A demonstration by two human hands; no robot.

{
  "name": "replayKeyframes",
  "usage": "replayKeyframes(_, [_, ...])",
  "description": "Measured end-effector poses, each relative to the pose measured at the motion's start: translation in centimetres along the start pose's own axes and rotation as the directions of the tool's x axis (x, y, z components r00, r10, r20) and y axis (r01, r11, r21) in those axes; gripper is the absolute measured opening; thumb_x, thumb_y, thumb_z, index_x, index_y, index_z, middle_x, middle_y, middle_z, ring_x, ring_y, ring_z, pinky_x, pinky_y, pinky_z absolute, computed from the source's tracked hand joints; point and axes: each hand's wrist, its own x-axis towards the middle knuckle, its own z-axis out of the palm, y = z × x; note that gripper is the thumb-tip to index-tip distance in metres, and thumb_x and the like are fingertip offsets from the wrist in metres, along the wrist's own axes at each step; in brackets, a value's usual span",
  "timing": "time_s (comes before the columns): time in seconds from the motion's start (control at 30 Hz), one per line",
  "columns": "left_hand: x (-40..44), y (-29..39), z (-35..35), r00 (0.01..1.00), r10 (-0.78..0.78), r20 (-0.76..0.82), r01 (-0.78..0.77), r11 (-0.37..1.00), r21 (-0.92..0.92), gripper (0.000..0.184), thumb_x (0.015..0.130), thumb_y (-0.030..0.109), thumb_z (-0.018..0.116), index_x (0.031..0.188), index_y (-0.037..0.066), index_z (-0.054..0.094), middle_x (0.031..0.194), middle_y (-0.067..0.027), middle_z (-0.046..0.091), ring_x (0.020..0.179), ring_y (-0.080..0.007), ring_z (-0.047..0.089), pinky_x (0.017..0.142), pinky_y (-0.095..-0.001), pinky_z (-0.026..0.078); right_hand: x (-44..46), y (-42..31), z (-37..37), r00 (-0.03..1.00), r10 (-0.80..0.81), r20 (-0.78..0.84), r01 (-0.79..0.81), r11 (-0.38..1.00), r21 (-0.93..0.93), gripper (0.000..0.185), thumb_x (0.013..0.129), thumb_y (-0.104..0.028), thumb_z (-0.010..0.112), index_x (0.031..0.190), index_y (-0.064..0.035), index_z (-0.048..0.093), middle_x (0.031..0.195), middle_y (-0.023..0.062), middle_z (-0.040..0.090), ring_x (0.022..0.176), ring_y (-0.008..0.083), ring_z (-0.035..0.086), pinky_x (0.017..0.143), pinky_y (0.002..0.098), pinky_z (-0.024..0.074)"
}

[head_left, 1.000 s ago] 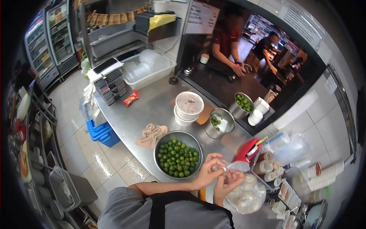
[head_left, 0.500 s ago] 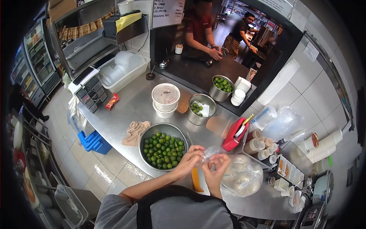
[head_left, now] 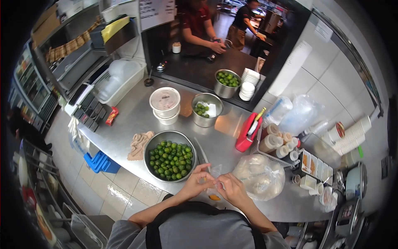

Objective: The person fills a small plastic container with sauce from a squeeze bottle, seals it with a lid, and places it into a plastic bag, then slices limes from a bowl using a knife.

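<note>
"Film of thin clear plastic, is it? Where exactly?"

"Just right of the wide round stainless-steel bowl of glossy green citrus fruits, nearer the person. The bare left hand pinches it between thumb and fingers; the bare right hand, close alongside, pinches it too."

"Why such a fine hold?"

"Probably because stuff that flimsy needs fingertip control; a whole fist would only crumple it. Farther right of the bowl, the bulging clear bag of pale rounded pieces lies on the grey metal bench, likely there for easy reach."

"And left of the bowl?"

"A rumpled tan cloth, perhaps kept handy for wiping. Behind the bowl, to its right, stands a smaller steel pot."

"What differs from half a second ago?"

"Then the hands stood apart, the film puffed up between them. Now their fingertips meet and much of the film is hidden. The flat orange-yellow strip, nearer than the bowl and to its right, shows only its tip. The view has swung as well."
</note>
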Motion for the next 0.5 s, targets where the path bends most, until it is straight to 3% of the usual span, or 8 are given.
replayKeyframes(0.03, [-0.3, -0.1, 0.6, 0.992, 0.114, -0.062, -0.096, 0.966, 0.239, 0.028, 0.083, 0.021, 0.064, 0.105, 0.005, 0.061, 0.136, -0.0158, 0.033, 0.126, -0.0318, 0.030, 0.104, -0.0389, 0.024, 0.0, 0.0, 0.0, 1.000, -0.024, 0.005, 0.024, 1.000, -0.019, 0.032, 0.068, 0.001, 0.062, 0.097, -0.0028, 0.048, 0.087, 0.0128, 0.056, 0.077, 0.0297, 0.058, 0.065, 0.0398, 0.0469])
replayKeyframes(0.13, [-0.6, 1.1, 0.6, 0.988, 0.100, 0.116, -0.118, 0.981, 0.157, 0.028, 0.088, 0.023, 0.056, 0.110, 0.006, 0.057, 0.138, -0.0160, 0.030, 0.128, -0.0329, 0.026, 0.105, -0.0401, 0.021, -0.1, -0.5, 0.2, 0.995, -0.100, 0.008, 0.100, 0.992, -0.071, 0.033, 0.068, -0.002, 0.064, 0.097, -0.0038, 0.047, 0.088, 0.0123, 0.056, 0.079, 0.0279, 0.058, 0.066, 0.0395, 0.0445])
replayKeyframes(0.17, [-0.7, 0.9, 0.4, 0.968, 0.073, 0.240, -0.091, 0.994, 0.064, 0.030, 0.093, 0.027, 0.047, 0.111, 0.004, 0.055, 0.140, -0.0157, 0.029, 0.130, -0.0328, 0.023, 0.105, -0.0413, 0.021, 0.1, -0.7, 0.4, 0.991, -0.134, 0.013, 0.135, 0.988, -0.081, 0.034, 0.068, -0.004, 0.065, 0.096, -0.0041, 0.047, 0.088, 0.0120, 0.056, 0.079, 0.0270, 0.058, 0.066, 0.0392, 0.0436])
replayKeyframes(0.27, [-0.4, 2.8, -1.2, 0.911, 0.151, 0.384, -0.190, 0.979, 0.067, 0.034, 0.095, 0.030, 0.042, 0.110, 0.002, 0.054, 0.136, -0.0140, 0.033, 0.130, -0.0292, 0.023, 0.106, -0.0383, 0.021, 1.7, -1.6, -0.2, 0.993, -0.111, -0.035, 0.114, 0.985, 0.132, 0.035, 0.063, -0.001, 0.068, 0.091, -0.0053, 0.047, 0.081, 0.0073, 0.058, 0.066, 0.0243, 0.056, 0.063, 0.0341, 0.0437])
replayKeyframes(0.3, [-0.3, 4.4, -2.1, 0.831, -0.078, 0.551, 0.110, 0.994, -0.025, 0.038, 0.097, 0.032, 0.039, 0.112, 0.001, 0.054, 0.132, -0.0118, 0.037, 0.128, -0.0250, 0.027, 0.105, -0.0349, 0.022, 2.0, -1.7, -0.5, 0.991, -0.132, 0.012, 0.129, 0.982, 0.136, 0.034, 0.065, -0.003, 0.067, 0.093, -0.0052, 0.047, 0.083, 0.0082, 0.057, 0.069, 0.0250, 0.057, 0.065, 0.0349, 0.0438])
replayKeyframes(0.4, [-0.2, 4.5, -4.6, 0.764, 0.028, 0.645, -0.011, 0.999, -0.030, 0.037, 0.097, 0.033, 0.038, 0.110, 0.002, 0.056, 0.126, -0.0106, 0.041, 0.123, -0.0219, 0.032, 0.103, -0.0325, 0.024, 3.5, -2.3, 0.0, 0.980, -0.189, 0.063, 0.180, 0.976, 0.118, 0.032, 0.072, -0.008, 0.066, 0.096, -0.0047, 0.046, 0.086, 0.0101, 0.057, 0.075, 0.0266, 0.059, 0.070, 0.0366, 0.0442])
replayKeyframes(0.47, [-0.5, 4.0, -6.7, 0.841, 0.095, 0.533, -0.121, 0.992, 0.015, 0.033, 0.096, 0.029, 0.042, 0.109, 0.004, 0.058, 0.124, -0.0114, 0.044, 0.117, -0.0246, 0.038, 0.101, -0.0346, 0.027, 5.4, -3.0, 1.0, 0.976, -0.216, -0.014, 0.216, 0.975, 0.045, 0.030, 0.073, -0.007, 0.065, 0.095, -0.0044, 0.046, 0.084, 0.0102, 0.057, 0.072, 0.0270, 0.059, 0.073, 0.0367, 0.0443])
replayKeyframes(0.5, [-0.8, 3.2, -7.9, 0.879, 0.141, 0.455, -0.197, 0.977, 0.077, 0.032, 0.095, 0.029, 0.044, 0.108, 0.004, 0.058, 0.123, -0.0118, 0.045, 0.116, -0.0255, 0.039, 0.100, -0.0352, 0.028, 5.5, -2.7, 2.3, 0.990, -0.140, -0.011, 0.141, 0.989, 0.052, 0.030, 0.074, -0.009, 0.065, 0.096, -0.0055, 0.046, 0.088, 0.0100, 0.056, 0.080, 0.0263, 0.058, 0.077, 0.0389, 0.0435])
